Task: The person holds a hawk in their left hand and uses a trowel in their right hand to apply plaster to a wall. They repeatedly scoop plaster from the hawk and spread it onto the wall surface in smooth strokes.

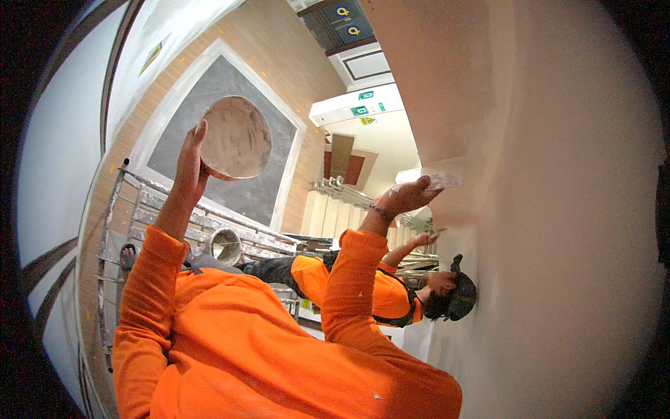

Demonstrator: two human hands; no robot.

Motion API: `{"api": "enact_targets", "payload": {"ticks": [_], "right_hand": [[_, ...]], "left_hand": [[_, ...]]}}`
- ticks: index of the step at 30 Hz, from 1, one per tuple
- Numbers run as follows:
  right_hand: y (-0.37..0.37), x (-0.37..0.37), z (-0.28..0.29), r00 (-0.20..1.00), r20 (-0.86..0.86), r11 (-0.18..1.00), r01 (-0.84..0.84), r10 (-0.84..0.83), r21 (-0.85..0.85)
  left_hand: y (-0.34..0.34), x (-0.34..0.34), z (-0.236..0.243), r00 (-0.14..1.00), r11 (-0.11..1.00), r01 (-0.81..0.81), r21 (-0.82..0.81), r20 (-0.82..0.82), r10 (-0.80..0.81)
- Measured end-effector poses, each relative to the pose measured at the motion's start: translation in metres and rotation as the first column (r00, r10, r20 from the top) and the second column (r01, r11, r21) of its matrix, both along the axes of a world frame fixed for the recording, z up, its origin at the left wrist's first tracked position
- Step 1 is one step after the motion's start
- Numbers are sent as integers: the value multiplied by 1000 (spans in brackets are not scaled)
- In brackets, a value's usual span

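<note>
So, left hand (190, 159) has a round pan (237, 137) smeared with pale brown stuff, thumb up at the rim, other fingers mostly hidden. Right hand (408, 196) is closed round a flat whitish blade (445, 179), which sits right at the smooth pinkish surface (551, 209) on the right; can't tell if the edge actually touches. A smeared bucket (225, 246) is by the slatted metal frame (150, 200), and a co-worker in an orange top (391, 297) has an arm raised nearby.
</note>
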State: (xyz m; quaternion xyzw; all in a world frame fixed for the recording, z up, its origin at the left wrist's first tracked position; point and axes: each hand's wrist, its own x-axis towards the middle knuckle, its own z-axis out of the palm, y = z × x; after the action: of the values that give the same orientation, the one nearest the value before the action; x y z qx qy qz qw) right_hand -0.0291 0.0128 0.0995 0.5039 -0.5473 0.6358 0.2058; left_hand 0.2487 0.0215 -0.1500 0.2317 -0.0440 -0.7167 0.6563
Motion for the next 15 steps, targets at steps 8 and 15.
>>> {"api": "enact_targets", "payload": {"ticks": [8,15], "right_hand": [[-59,131,-7,970,-239,998,-39,50,48],[-68,269,-21,799,-578,984,-172,167,47]], "left_hand": [[7,-2,-15,999,999,-33,30,19,32],[17,0,-17,990,992,-123,22,65,121]]}}
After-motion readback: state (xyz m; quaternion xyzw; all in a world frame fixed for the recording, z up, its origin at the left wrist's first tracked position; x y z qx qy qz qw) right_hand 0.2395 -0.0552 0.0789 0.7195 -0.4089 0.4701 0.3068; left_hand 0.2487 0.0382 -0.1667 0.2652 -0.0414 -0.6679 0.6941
